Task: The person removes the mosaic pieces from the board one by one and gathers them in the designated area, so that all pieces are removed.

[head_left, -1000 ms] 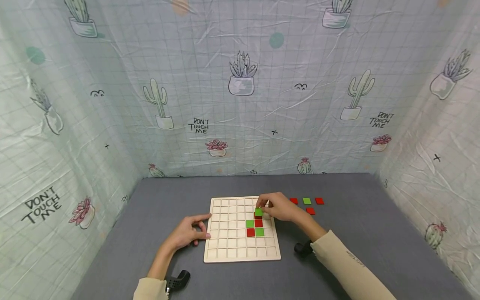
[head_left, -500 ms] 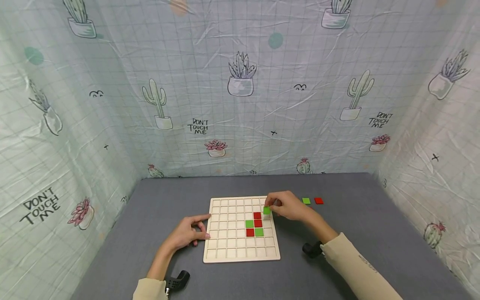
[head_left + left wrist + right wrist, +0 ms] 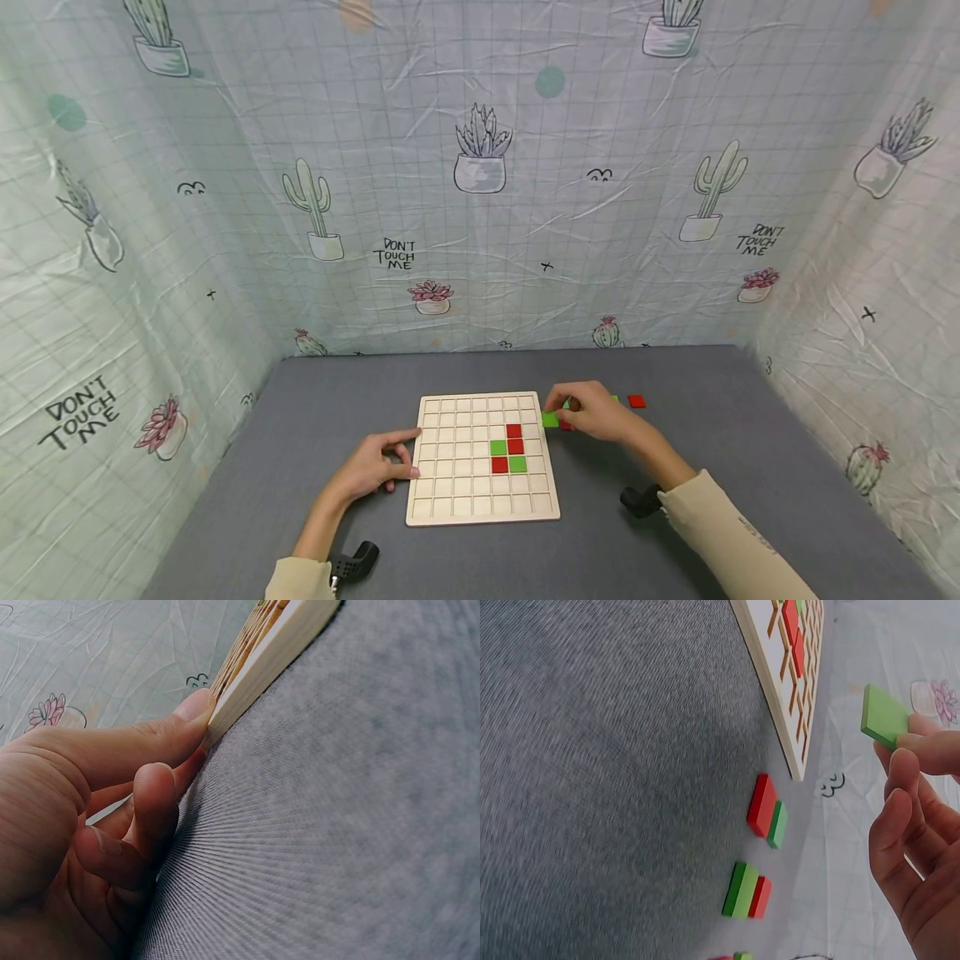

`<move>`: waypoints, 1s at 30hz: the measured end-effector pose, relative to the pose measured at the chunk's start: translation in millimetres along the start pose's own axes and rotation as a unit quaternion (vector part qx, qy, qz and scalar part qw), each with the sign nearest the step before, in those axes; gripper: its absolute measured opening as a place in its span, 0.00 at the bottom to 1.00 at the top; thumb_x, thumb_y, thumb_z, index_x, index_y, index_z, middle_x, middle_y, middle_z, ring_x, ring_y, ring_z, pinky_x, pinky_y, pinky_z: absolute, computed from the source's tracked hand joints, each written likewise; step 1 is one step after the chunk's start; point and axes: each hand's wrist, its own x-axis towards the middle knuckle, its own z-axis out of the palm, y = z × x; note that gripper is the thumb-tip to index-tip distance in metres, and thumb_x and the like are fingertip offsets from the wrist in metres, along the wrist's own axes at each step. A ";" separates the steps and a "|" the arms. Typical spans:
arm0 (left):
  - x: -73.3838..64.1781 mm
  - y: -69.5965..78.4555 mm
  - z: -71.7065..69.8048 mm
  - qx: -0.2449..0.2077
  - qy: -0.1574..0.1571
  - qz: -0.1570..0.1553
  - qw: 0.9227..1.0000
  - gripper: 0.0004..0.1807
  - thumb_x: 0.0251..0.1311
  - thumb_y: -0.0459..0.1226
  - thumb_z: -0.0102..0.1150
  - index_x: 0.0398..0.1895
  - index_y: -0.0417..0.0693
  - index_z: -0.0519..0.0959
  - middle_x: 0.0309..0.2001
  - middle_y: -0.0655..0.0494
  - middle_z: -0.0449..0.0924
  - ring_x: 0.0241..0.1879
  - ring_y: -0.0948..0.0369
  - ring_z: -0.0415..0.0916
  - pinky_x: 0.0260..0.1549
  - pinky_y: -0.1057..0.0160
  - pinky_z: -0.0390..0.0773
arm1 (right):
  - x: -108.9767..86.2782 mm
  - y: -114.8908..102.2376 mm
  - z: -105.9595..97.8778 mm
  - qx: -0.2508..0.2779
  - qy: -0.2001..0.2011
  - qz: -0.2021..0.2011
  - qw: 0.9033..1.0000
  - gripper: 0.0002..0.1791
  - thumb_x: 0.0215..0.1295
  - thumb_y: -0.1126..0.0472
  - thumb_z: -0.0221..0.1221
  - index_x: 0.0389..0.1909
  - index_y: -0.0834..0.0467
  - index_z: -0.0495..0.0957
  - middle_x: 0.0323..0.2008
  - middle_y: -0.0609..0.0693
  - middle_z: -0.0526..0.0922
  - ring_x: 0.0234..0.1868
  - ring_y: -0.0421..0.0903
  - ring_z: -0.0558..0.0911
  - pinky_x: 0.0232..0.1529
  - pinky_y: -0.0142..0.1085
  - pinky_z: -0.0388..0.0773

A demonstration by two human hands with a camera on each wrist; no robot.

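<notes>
A wooden grid board (image 3: 450, 504) lies on the grey table. Green and red square tiles sit in some of its cells, among them a red tile (image 3: 513, 431) and a green tile (image 3: 517, 464). My left hand (image 3: 372, 465) touches the board's left edge with thumb and index finger set apart; the other fingers curl loosely beneath. In the left wrist view the thumb (image 3: 157, 739) presses on the board's side. Just off the board's right edge, my right hand (image 3: 588, 410) pinches a green tile (image 3: 883, 716) by its edge, raised above the table.
Loose tiles lie right of the board, partly behind my right hand: a red tile (image 3: 762, 804) by a green one, and another green tile (image 3: 739, 890) by a red one. A patterned cloth (image 3: 487, 250) hangs behind the table and at both sides.
My right hand has moved right, carrying the green tile from over the board to just past its right edge. The left hand and the tiles in the cells stay as they were.
</notes>
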 end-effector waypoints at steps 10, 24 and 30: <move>-0.2 -0.6 -0.8 -0.010 -0.002 -0.003 1.000 0.41 0.56 0.35 0.77 0.73 0.37 0.71 0.33 0.48 0.82 0.15 0.65 0.70 0.16 0.63 0.77 | -11.7 8.8 -13.0 0.019 -0.001 0.031 0.999 0.09 0.70 0.69 0.61 0.42 0.53 0.85 0.39 0.50 0.87 0.23 0.39 0.78 0.29 0.34 0.79; -1.0 0.7 -0.2 -0.011 -0.002 -0.002 1.000 0.41 0.56 0.36 0.77 0.73 0.38 0.71 0.34 0.47 0.82 0.15 0.65 0.70 0.16 0.63 0.76 | -35.3 35.5 -36.5 -0.021 0.011 0.050 0.998 0.09 0.70 0.70 0.61 0.42 0.54 0.85 0.42 0.53 0.88 0.25 0.39 0.77 0.28 0.33 0.76; -0.8 1.1 0.0 -0.012 -0.002 -0.003 1.000 0.41 0.56 0.35 0.77 0.73 0.38 0.71 0.34 0.46 0.82 0.16 0.64 0.70 0.17 0.63 0.77 | -47.4 47.3 -46.9 -0.030 0.023 0.067 0.997 0.09 0.69 0.71 0.61 0.42 0.54 0.85 0.41 0.52 0.88 0.28 0.42 0.81 0.30 0.33 0.78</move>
